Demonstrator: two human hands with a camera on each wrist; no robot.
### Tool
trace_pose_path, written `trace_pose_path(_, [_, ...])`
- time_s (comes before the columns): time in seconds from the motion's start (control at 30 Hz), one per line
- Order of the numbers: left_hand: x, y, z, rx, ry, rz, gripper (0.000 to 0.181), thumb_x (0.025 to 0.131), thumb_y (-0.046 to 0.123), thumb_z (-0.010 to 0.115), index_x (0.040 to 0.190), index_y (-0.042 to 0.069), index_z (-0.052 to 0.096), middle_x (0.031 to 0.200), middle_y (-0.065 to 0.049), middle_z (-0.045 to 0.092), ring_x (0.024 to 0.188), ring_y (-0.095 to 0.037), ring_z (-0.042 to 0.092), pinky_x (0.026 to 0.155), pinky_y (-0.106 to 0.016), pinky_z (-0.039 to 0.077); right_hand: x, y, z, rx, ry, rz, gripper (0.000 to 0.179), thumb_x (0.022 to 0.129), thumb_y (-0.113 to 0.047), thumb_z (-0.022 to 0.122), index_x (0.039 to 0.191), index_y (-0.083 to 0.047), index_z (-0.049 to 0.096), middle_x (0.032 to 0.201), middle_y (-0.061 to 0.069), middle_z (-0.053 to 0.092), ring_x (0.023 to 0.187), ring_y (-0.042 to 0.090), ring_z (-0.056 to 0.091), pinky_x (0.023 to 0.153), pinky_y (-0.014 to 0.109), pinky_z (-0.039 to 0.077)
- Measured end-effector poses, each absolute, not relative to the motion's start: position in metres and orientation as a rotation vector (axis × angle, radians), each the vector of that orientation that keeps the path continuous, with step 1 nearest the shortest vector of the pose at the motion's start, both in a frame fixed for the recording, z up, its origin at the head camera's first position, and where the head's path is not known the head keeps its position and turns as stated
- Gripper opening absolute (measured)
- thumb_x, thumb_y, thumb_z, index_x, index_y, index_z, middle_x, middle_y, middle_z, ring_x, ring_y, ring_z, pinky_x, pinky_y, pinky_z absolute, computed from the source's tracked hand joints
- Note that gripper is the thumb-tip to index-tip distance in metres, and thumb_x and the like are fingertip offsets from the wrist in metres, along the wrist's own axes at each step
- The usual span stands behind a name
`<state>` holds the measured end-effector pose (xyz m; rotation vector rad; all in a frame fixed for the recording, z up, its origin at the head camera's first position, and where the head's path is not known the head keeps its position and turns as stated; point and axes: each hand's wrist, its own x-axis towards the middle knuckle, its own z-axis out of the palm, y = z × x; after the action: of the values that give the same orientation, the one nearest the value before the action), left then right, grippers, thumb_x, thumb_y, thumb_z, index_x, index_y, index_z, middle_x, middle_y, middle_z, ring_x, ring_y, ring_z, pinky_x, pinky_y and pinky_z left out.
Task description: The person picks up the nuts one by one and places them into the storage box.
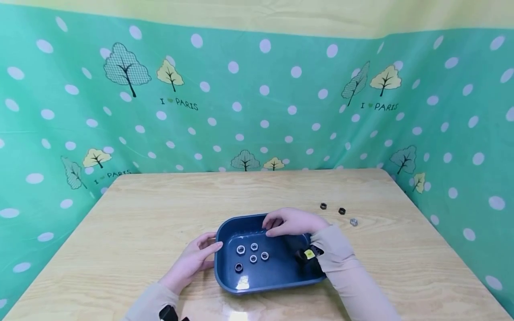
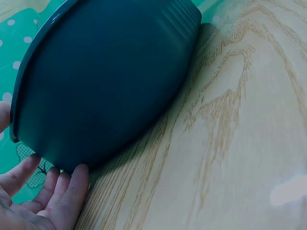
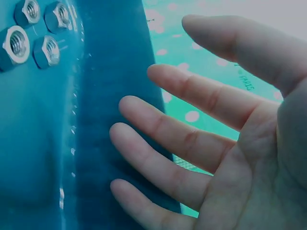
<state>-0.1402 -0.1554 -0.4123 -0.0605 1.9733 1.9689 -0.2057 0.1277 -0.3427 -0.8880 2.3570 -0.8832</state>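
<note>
As the left hand [image 1: 194, 258] grips the end of the glossy blue tray [image 1: 277, 272] on the table [image 1: 160, 214], we see four silvery nuts [image 1: 240, 250] and one dark nut [image 1: 238, 267] inside. By the far wall, the right hand's [image 1: 292, 221] fingers are spread, empty; touching or not, we can't tell.

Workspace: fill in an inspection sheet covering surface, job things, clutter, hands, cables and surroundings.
Surface: wooden table, pale.
Job things: blue tray holding four silver nuts and a dark nut; two black nuts and a silver nut outside it, at the far right.
Clutter: nothing seen.
Hands: left hand grips the tray's left end; right hand is over its far side, holding nothing.
Cables: nothing seen.
Surroundings: green dotted cloth behind and at both sides.
</note>
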Motion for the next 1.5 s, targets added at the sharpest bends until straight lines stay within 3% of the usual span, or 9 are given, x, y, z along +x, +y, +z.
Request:
trace_pose_path(0.23, [-0.138, -0.155, -0.419, -0.02, 1.951, 2.003, 0.055, 0.093, 0.021, 0.058, 0.135, -0.008, 0.038, 0.128, -0.023, 0.049, 0.097, -0.013, 0.06, 0.085, -0.04, 0.056, -0.198, 0.145, -0.328, -0.902, 2.426, -0.89, 0.028, 0.09, -0.025, 0.063, 0.111, -0.005, 0.065, 0.098, -0.001, 0.067, 0.09, 0.01, 0.061, 0.082, 0.024, 0.052])
trace_pose_path(0.47, [-0.137, -0.156, -0.421, -0.018, 1.972, 2.011, 0.055, 0.093, 0.021, 0.058, 0.135, -0.008, 0.038, 0.128, -0.024, 0.049, 0.098, -0.014, 0.059, 0.086, -0.041, 0.056, -0.191, 0.164, -0.313, -0.893, 2.471, -0.955, 0.024, 0.092, -0.019, 0.059, 0.111, -0.004, 0.064, 0.107, 0.01, 0.066, 0.1, 0.02, 0.062, 0.09, 0.036, 0.054])
trace_pose_path(0.77, [-0.14, -0.157, -0.418, -0.022, 1.979, 1.991, 0.055, 0.093, 0.023, 0.058, 0.136, -0.006, 0.038, 0.129, -0.023, 0.049, 0.097, -0.014, 0.06, 0.085, -0.04, 0.057, -0.187, 0.182, -0.315, -0.95, 2.527, -0.946, 0.02, 0.092, -0.017, 0.059, 0.11, -0.007, 0.064, 0.106, 0.006, 0.066, 0.099, 0.019, 0.062, 0.089, 0.036, 0.054])
trace_pose_path(0.9, [-0.139, -0.157, -0.418, -0.035, 1.969, 2.003, 0.055, 0.093, 0.021, 0.058, 0.136, -0.007, 0.039, 0.126, -0.021, 0.05, 0.097, -0.014, 0.06, 0.085, -0.04, 0.056, -0.186, 0.189, -0.318, -0.94, 2.551, -0.952, 0.023, 0.093, -0.019, 0.058, 0.111, -0.005, 0.063, 0.107, 0.01, 0.066, 0.101, 0.022, 0.061, 0.09, 0.041, 0.053])
trace_pose_path(1.13, [-0.139, -0.156, -0.416, -0.046, 1.966, 2.013, 0.055, 0.092, 0.02, 0.059, 0.135, -0.008, 0.038, 0.124, -0.02, 0.051, 0.096, -0.013, 0.06, 0.085, -0.04, 0.056, -0.183, 0.206, -0.324, -0.85, 2.589, -1.047, 0.028, 0.094, -0.017, 0.057, 0.116, 0.0, 0.061, 0.112, 0.016, 0.065, 0.104, 0.026, 0.061, 0.089, 0.034, 0.052])
trace_pose_path(1.5, [-0.139, -0.156, -0.418, -0.042, 1.965, 2.005, 0.055, 0.092, 0.021, 0.058, 0.136, -0.007, 0.038, 0.126, -0.021, 0.05, 0.095, -0.013, 0.061, 0.085, -0.04, 0.057, -0.183, 0.233, -0.325, -0.756, 2.734, -1.114, 0.023, 0.094, -0.017, 0.058, 0.113, -0.005, 0.063, 0.11, 0.011, 0.065, 0.099, 0.016, 0.059, 0.085, 0.029, 0.054])
